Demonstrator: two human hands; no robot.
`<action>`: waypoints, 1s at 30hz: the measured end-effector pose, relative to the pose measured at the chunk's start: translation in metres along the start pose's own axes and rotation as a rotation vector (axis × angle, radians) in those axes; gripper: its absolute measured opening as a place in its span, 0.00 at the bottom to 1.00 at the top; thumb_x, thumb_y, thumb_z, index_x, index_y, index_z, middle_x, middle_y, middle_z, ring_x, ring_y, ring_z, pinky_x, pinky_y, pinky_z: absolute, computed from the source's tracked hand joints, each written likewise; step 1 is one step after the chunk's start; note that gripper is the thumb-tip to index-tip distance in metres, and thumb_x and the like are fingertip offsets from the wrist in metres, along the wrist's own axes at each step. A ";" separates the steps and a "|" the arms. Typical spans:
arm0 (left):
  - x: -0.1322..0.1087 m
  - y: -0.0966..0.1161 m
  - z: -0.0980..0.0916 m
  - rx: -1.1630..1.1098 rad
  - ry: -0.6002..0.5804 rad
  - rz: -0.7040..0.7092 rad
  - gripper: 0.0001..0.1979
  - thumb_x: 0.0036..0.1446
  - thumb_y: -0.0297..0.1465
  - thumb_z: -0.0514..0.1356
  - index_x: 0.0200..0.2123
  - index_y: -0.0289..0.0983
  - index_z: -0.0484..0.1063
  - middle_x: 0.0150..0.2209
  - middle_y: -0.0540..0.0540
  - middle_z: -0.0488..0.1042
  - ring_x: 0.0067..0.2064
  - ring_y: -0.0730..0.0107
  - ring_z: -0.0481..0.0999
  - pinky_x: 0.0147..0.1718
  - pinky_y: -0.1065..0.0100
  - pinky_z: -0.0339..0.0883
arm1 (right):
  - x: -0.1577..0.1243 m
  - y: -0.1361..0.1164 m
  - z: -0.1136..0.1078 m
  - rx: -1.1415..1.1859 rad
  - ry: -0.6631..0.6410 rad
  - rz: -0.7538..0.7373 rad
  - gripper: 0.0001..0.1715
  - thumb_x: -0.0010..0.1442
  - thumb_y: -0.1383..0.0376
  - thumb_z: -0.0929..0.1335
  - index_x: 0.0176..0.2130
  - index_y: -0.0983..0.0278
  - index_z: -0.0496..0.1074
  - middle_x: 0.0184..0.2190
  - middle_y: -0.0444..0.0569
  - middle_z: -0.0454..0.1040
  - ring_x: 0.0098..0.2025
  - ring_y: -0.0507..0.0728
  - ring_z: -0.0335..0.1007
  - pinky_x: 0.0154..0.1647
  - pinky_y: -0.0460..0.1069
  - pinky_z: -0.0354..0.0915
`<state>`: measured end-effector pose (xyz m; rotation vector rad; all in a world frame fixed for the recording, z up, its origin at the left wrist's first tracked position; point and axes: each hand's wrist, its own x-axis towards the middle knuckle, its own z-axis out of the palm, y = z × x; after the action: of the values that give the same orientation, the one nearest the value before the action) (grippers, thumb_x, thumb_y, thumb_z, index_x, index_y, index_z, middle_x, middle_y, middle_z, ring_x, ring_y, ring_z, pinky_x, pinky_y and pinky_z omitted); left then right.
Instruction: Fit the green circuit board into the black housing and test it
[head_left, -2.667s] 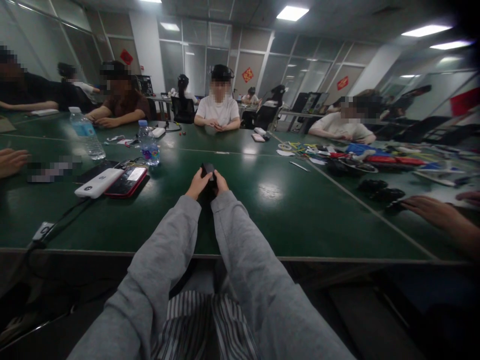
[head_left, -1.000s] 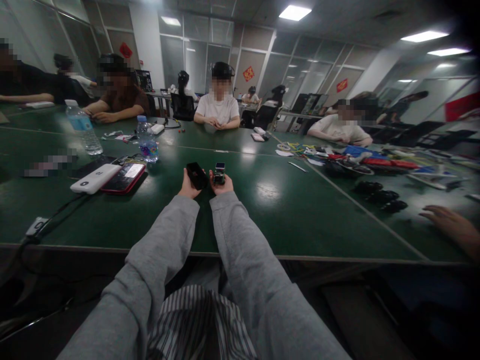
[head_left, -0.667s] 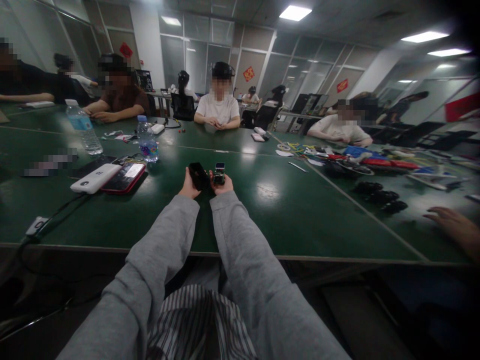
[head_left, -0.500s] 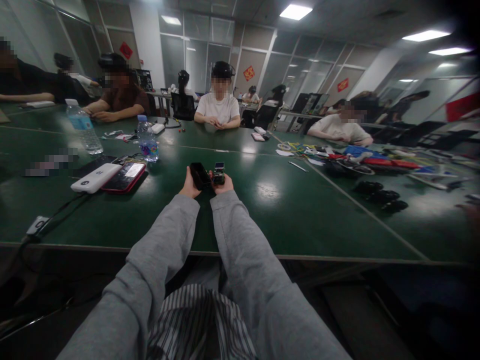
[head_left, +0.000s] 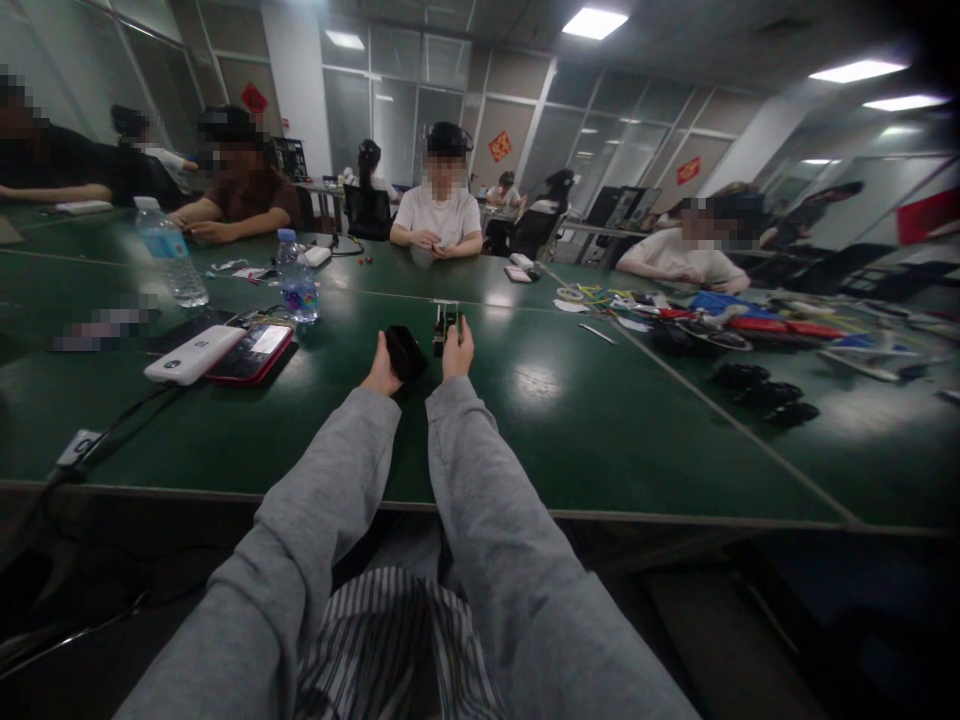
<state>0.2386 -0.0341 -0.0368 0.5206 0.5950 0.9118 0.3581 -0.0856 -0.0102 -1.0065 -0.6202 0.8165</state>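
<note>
My left hand (head_left: 382,370) is closed around a black open-looking box (head_left: 406,354), gripping its left side above the green table. Just to the right, my right hand (head_left: 459,352) grips a small electronic device (head_left: 441,328), which shows dark parts, a bit of green and a pale top edge. A narrow gap separates the box from the device. The inside of the box is too dark to make out, and my right fingers hide part of the device.
Left on the green table (head_left: 570,440) lie a white power bank (head_left: 191,355), a red-edged phone (head_left: 253,354) and two water bottles, one clear (head_left: 171,255), one blue-capped (head_left: 296,280). Cables and coloured parts (head_left: 739,315) pile up at right. A person in white (head_left: 437,215) sits opposite.
My right hand has moved away from the black box, slightly forward and right, and turned the device so its small screen no longer faces me. The box in my left hand has tilted a little.
</note>
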 end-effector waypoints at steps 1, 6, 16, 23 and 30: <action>0.001 0.000 -0.001 0.007 -0.010 -0.003 0.34 0.61 0.57 0.43 0.48 0.36 0.73 0.38 0.39 0.77 0.42 0.60 0.78 0.44 0.61 0.72 | -0.005 -0.002 0.003 -0.040 0.047 -0.064 0.21 0.62 0.62 0.63 0.54 0.57 0.70 0.33 0.42 0.79 0.42 0.53 0.77 0.43 0.49 0.73; 0.001 -0.002 -0.003 0.057 -0.106 -0.031 0.38 0.59 0.60 0.43 0.49 0.36 0.73 0.43 0.36 0.78 0.47 0.55 0.77 0.47 0.58 0.71 | -0.027 -0.003 0.021 -0.158 0.040 -0.303 0.21 0.58 0.68 0.68 0.52 0.55 0.72 0.52 0.44 0.75 0.64 0.54 0.60 0.64 0.54 0.59; -0.003 -0.003 0.000 0.045 -0.112 0.014 0.35 0.62 0.56 0.43 0.54 0.36 0.71 0.48 0.38 0.77 0.53 0.55 0.75 0.53 0.58 0.68 | -0.037 0.014 0.028 -0.564 -0.123 -0.322 0.24 0.63 0.64 0.64 0.59 0.57 0.64 0.61 0.51 0.65 0.67 0.62 0.53 0.69 0.64 0.51; -0.005 -0.003 -0.001 -0.007 -0.097 0.034 0.31 0.64 0.52 0.46 0.57 0.36 0.68 0.48 0.39 0.77 0.53 0.59 0.75 0.55 0.62 0.66 | -0.030 0.026 0.026 -0.854 -0.125 -0.554 0.27 0.62 0.62 0.65 0.59 0.63 0.63 0.57 0.59 0.67 0.60 0.63 0.64 0.63 0.62 0.60; -0.004 0.001 -0.002 -0.045 -0.030 -0.011 0.35 0.64 0.54 0.43 0.58 0.33 0.67 0.46 0.37 0.77 0.49 0.57 0.77 0.50 0.60 0.71 | -0.008 0.030 0.021 -0.430 0.043 -0.424 0.21 0.61 0.59 0.65 0.54 0.61 0.66 0.48 0.52 0.72 0.48 0.54 0.71 0.56 0.54 0.65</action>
<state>0.2350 -0.0366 -0.0368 0.4892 0.5484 0.9038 0.3286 -0.0739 -0.0293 -1.2188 -0.9576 0.2893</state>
